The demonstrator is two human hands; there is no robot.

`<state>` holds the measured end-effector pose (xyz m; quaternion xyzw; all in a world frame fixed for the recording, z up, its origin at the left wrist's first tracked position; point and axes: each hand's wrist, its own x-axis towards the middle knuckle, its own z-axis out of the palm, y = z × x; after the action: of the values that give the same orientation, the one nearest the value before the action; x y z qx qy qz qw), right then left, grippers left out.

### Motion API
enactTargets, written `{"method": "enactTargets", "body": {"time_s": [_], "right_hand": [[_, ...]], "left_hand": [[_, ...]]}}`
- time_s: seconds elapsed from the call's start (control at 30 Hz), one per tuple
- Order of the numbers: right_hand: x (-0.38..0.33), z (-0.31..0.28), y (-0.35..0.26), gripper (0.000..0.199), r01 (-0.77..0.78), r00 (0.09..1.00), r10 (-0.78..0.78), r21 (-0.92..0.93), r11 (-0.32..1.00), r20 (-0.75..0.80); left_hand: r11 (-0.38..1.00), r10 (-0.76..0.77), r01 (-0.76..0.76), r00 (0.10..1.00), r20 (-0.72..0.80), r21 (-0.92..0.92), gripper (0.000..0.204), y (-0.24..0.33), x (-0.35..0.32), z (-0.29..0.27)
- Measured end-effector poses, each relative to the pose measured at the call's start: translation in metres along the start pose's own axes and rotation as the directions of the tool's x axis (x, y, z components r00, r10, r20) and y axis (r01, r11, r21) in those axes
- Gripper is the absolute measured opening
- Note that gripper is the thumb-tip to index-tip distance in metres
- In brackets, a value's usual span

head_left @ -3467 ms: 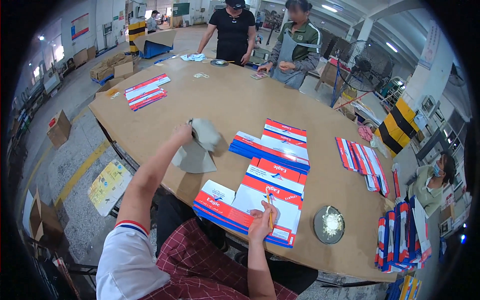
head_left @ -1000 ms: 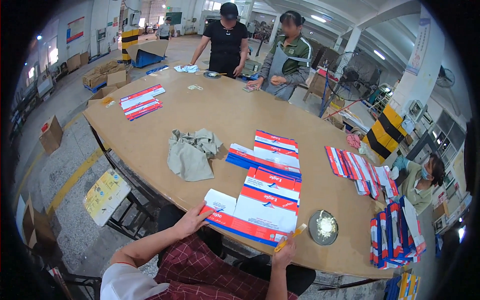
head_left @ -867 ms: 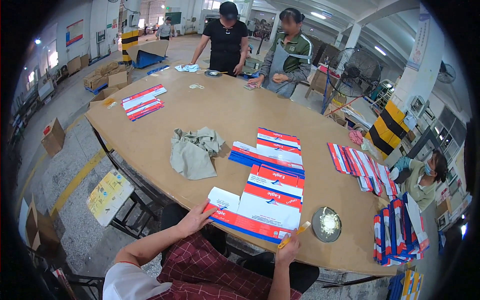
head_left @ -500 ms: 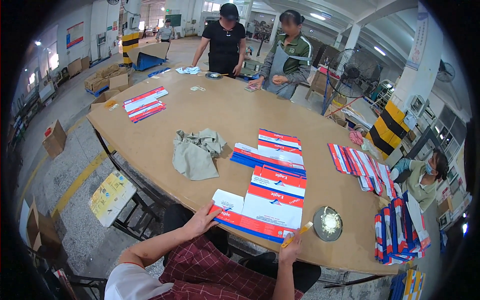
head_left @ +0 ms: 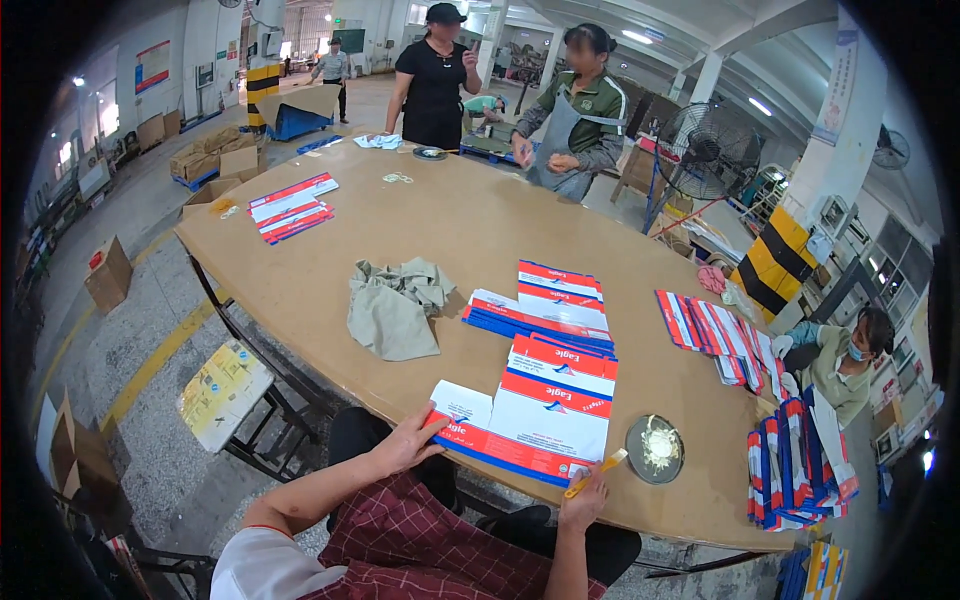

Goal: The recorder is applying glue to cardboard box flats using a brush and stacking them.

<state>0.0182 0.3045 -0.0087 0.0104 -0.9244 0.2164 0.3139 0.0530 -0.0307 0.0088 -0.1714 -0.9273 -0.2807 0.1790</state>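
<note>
A: Where are the flat cartons (head_left: 550,430), please?

B: They lie in a stack on the brown table (head_left: 400,215), at its near edge, with another carton stack (head_left: 560,303) just behind

A: And how is the grip?

B: The left hand (head_left: 408,443) has its fingers laid on the left corner; whether they pinch the card, I cannot tell. The right hand (head_left: 584,498) is pinching a yellow brush (head_left: 600,470) at the lower right corner; if it also touches the card, I cannot see

A: How would one carton handle?

B: I judge it light and rather stiff, but the shiny face could be slippery and the edges may crease easily. I would hold it by two opposite edges, with clean fingers, because the dish (head_left: 672,471) of pale paste (head_left: 658,447) is near the right hand
</note>
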Motion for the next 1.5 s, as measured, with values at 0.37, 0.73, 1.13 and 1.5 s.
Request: {"method": "enactTargets", "body": {"time_s": [0.37, 0.73, 1.13, 1.5], "right_hand": [[0.0, 0.002, 0.001, 0.029, 0.084, 0.996, -0.085, -0.071, 0.994, -0.006], [0.032, -0.009, -0.056, 0.028, 0.161, 0.987, -0.16, 0.131, 0.978, -0.024], [0.045, 0.033, -0.081, 0.026, -0.106, 0.986, -0.006, 0.652, 0.751, 0.167], [0.049, 0.046, -0.078, 0.031, -0.077, 0.989, -0.036, 0.701, 0.709, 0.145]], "left_hand": [[0.944, -0.097, 0.111, 0.993, -0.063, 0.309, 0.031, 0.004, 0.094, 0.021], [0.928, -0.093, 0.093, 0.996, -0.016, 0.361, 0.034, 0.004, 0.09, 0.047], [0.976, -0.08, 0.104, 0.988, -0.129, 0.192, 0.032, 0.005, 0.088, 0.041], [0.98, -0.191, 0.181, 0.969, -0.159, -0.079, 0.022, -0.003, 0.097, 0.032]]}}
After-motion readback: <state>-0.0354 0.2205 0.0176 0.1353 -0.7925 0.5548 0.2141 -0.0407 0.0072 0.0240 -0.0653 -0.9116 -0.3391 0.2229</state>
